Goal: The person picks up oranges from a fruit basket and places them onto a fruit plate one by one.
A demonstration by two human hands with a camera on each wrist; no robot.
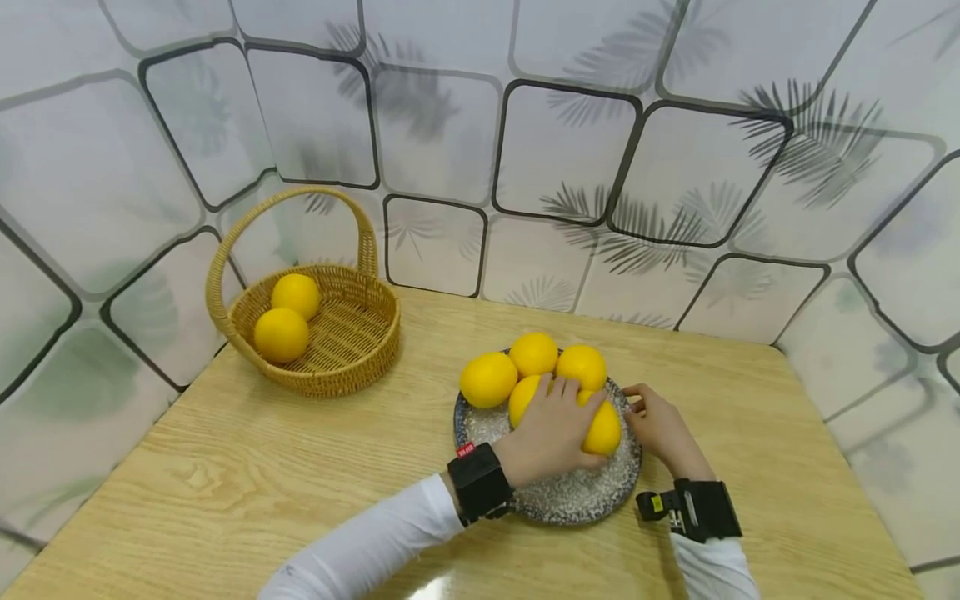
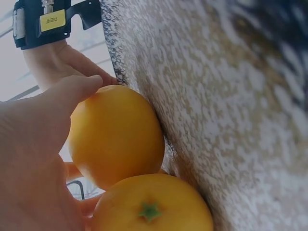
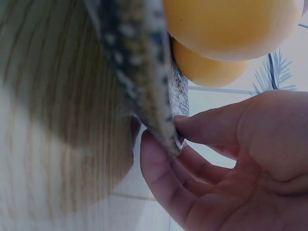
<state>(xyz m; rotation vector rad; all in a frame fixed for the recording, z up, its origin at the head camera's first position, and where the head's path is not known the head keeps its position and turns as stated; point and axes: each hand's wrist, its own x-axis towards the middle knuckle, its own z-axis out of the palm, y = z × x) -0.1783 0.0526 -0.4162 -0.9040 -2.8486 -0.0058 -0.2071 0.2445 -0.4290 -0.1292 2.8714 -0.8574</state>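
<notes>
A speckled grey plate (image 1: 570,498) with a dark rim bears several oranges, bright yellow in the head view. My left hand (image 1: 551,429) reaches over the plate and grips the orange (image 1: 604,432) at its right side, thumb on the near side and fingers over the top. In the left wrist view that orange (image 2: 118,137) touches another orange (image 2: 154,204) with a green star-shaped stem end. At the plate's right edge, my right hand (image 1: 663,427) pinches the rim (image 3: 144,72) between thumb and fingers. Three more oranges, including the leftmost one (image 1: 487,381), sit toward the back.
A wicker basket (image 1: 330,385) with a tall arched handle stands at the back left of the wooden table (image 1: 292,467). Two oranges (image 1: 282,335) lie in its left side. A patterned wall covering (image 1: 435,242) rises behind the table and along both sides.
</notes>
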